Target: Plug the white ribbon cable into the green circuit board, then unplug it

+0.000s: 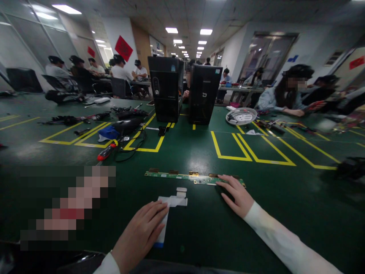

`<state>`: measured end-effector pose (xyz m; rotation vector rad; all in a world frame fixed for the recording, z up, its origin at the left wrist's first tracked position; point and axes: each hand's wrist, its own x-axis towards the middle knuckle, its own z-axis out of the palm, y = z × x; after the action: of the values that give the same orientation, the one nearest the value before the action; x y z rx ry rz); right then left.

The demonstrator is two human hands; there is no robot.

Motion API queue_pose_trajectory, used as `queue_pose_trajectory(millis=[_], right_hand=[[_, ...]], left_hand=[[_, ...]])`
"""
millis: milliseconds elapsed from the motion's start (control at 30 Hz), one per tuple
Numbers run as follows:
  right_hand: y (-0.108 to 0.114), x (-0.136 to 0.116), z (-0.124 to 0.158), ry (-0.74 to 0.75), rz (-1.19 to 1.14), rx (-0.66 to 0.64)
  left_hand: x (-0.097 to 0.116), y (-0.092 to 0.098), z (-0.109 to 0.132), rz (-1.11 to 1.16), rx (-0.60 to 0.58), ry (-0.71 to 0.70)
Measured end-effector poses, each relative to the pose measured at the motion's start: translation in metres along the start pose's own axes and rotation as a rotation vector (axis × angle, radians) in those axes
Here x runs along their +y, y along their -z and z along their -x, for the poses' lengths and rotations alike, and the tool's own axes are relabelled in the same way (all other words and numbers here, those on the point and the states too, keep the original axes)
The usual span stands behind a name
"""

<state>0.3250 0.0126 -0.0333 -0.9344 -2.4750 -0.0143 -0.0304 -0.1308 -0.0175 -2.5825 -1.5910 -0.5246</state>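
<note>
My left hand [142, 230] lies over a white flat ribbon cable [162, 232] near the front of the green table. Its fingers are stretched out on top and hide part of the cable. The cable has a blue end toward me and a folded end with a connector [181, 192] pointing away. To the right, my right hand [236, 194] rests its spread fingertips on the right part of a long, narrow green circuit board [171, 176]. Gold and brown tabs stick up along the board's far edge.
Two black computer towers [165, 89] stand at the back centre. A red-and-black screwdriver [107, 151] lies left, beside a black cable and tools. A white round fan grille [241, 116] sits back right. Yellow tape [234, 157] marks boxes. A blurred patch covers the left front. Several people sit around.
</note>
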Motion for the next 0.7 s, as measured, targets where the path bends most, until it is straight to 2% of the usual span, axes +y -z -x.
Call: queue_pose_trajectory(millis=[233, 467, 567, 700], right_hand=[[-0.009, 0.007, 0.0, 0.02, -0.1, -0.063], [-0.016, -0.008, -0.029, 0.063, -0.1, -0.06], [-0.018, -0.013, -0.039, 0.043, -0.072, -0.087], [-0.02, -0.01, -0.04, 0.062, -0.079, -0.104]], left_hand=[[-0.002, -0.001, 0.001, -0.043, -0.023, -0.009], [-0.004, -0.002, 0.002, -0.005, -0.026, 0.016], [0.002, -0.001, -0.001, 0.034, -0.055, -0.014], [0.019, -0.001, -0.014, 0.106, -0.128, -0.079]])
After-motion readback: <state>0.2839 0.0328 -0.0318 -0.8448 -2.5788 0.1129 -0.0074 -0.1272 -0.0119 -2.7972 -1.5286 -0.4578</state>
